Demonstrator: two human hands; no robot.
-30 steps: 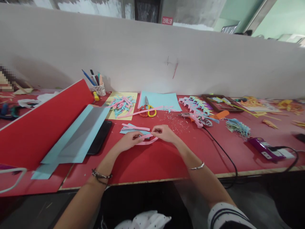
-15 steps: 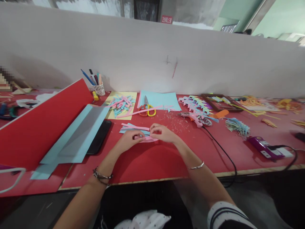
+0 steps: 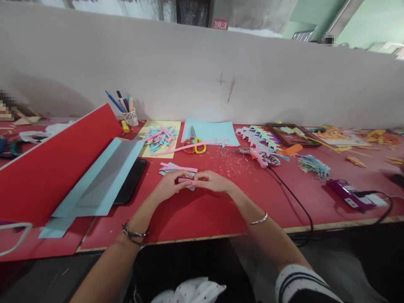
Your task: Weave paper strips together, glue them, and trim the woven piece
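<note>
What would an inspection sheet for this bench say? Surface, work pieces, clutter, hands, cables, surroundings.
Surface: red tabletop; pale scraps scattered near the glue gun.
Work pieces: pink paper strip between the hands; more pink strips lie just beyond.
Clutter: scissors partly on a blue sheet; pile of paper clippings on a yellow sheet.
Hands: left hand and right hand close together, both pinching the strip.
Cables: black cord from the glue gun runs over the front edge; another plugs into a purple socket block.
Surroundings: white partition behind; red sign above it.
</note>
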